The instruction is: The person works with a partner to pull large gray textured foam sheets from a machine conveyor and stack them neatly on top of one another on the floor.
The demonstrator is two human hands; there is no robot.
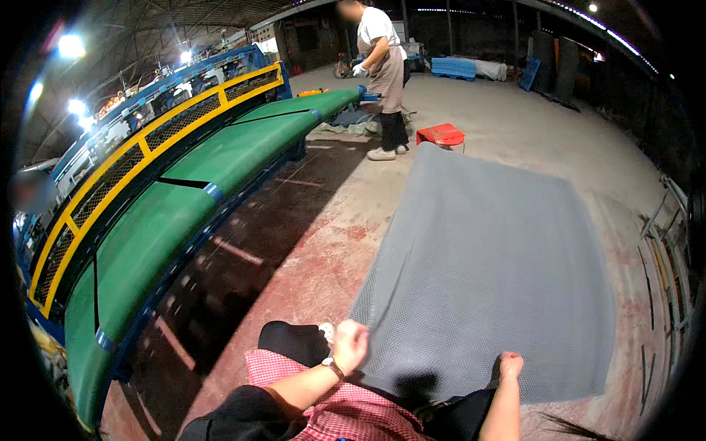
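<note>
A large grey mesh sheet, with a fine dotted texture, stretches out in front of me above the floor. Its left side shows a long fold. My left hand, with a watch on the wrist, is closed on the sheet's near left corner. Farther right, my right hand is closed in a fist at the near edge, gripping the sheet there. The fingertips of both hands are partly hidden.
A long machine with a green sloping table and a yellow guard rail runs along my left. Ahead, a person in an apron stands beside a red stool. Blue stacked sheets lie farther back; metal bars are at right.
</note>
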